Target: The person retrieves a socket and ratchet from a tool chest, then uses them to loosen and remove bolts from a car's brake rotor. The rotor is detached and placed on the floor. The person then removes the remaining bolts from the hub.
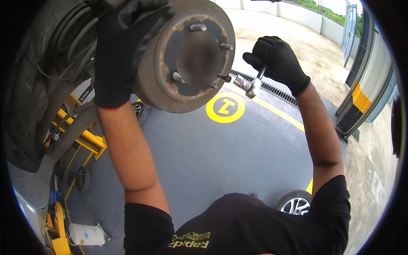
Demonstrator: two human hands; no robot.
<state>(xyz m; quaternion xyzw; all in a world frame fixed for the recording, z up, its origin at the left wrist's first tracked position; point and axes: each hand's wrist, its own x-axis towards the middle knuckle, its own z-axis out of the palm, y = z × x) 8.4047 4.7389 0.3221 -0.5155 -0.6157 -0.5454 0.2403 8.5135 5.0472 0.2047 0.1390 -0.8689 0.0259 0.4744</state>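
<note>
A rusty brake drum (193, 98) with several wheel studs (198, 28) hangs at the upper middle; its centre is blurred. In a black glove, my left hand (121, 59) is closed round the drum's left side, its fingers reaching over the upper edge. My right hand (274, 59), also in a black glove, is closed in a fist on the handle of a ratchet wrench (256, 85). The socket (242, 83) on the wrench head points toward a dark bolt (224, 78) on the drum's lower right face, with a small gap between them.
A coil spring (74, 32) and suspension parts crowd the upper left. Yellow lift equipment (91, 142) and a white tank (87, 234) stand at left. Wheels lie on the grey floor (204, 161), one at lower right (295, 203). A drain grate (278, 94) crosses behind the wrench.
</note>
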